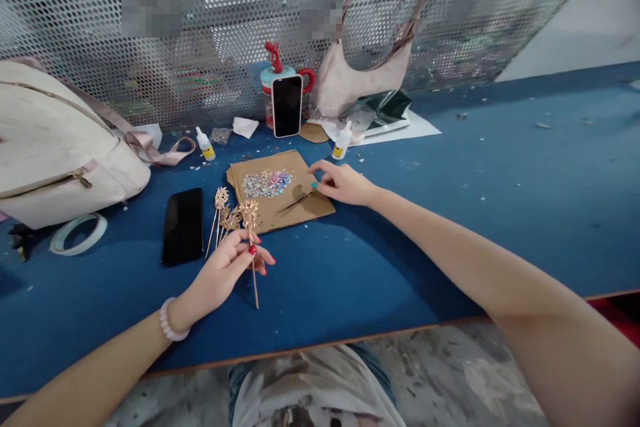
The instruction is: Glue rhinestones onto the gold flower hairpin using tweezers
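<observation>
My left hand (227, 265) pinches the thin stem of a gold hairpin (251, 221), its openwork flower head up and its stem end pointing down over the table. Just beyond that hand, several similar gold hairpins (221, 200) lie side by side. On the right edge of a brown cardboard piece (305, 215) my right hand (345, 183) rests with index finger and thumb apart. Dark tweezers (296, 203) lie on the cardboard, one end right by the thumb; whether they touch is unclear. A patch of small glittering rhinestones (267, 183) covers the cardboard's middle.
A black phone (183, 227) and a tape roll (79, 234) lie left. Two glue bottles (205, 145) (342, 141) stand behind the cardboard. Further back are an upright phone (287, 107), a lidded cup (277, 73) and a handbag (363, 77). A pale backpack (65, 147) occupies the left.
</observation>
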{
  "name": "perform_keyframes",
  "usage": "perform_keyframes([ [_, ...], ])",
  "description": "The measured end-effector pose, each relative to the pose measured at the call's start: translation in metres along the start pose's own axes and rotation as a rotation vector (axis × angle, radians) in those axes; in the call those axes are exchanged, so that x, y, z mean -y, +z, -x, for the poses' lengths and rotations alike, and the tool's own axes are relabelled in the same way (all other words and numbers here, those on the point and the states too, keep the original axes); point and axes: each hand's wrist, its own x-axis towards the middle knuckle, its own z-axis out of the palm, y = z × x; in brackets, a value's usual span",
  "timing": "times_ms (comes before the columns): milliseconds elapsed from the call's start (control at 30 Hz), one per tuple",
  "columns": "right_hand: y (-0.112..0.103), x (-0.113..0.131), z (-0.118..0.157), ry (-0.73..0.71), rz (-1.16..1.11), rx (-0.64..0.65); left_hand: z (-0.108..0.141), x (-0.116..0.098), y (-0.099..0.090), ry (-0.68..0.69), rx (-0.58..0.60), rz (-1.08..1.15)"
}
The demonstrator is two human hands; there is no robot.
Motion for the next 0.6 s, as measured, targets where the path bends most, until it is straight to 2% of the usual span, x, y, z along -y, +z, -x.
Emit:
perform_keyframes([
  [100, 0.000, 0.006, 0.001, -0.019, 0.044, 0.060, 0.000, 0.000, -0.002, 0.004, -0.001, -0.007],
  [333, -0.001, 0.011, 0.002, -0.054, 0.112, 0.099, -0.001, -0.003, -0.005, 0.024, -0.025, -0.002],
  [600, 0.009, 0.012, -0.004, -0.068, 0.132, 0.041, -0.001, -0.004, -0.006, -0.041, -0.063, -0.060],
])
